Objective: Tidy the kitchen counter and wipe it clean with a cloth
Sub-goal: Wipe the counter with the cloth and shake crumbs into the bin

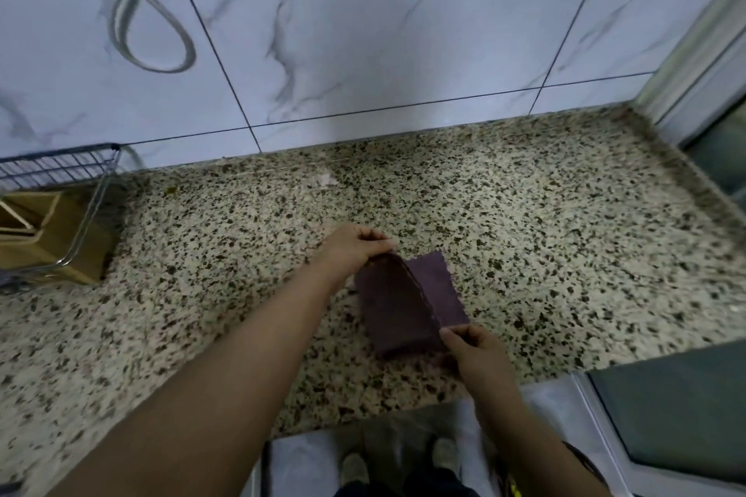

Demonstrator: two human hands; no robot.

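both hands pinch the purple cloth (407, 307) on the counter (565, 238): left hand (355, 248) its far edge, right hand (472, 351) its near edge. wiping looks left to do.

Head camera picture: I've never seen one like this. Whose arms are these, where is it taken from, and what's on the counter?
There is no machine here. A person wears a camera on the head, so you look down along their own two arms. The left hand pinches the far end of a purple cloth, and the right hand pinches the near end; the cloth is folded, its raised crease running between the two grips. Below lies a speckled stone counter with a marble-tiled wall behind. At the left edge stands a wire rack with a brown box under it. A hose hangs on the wall.
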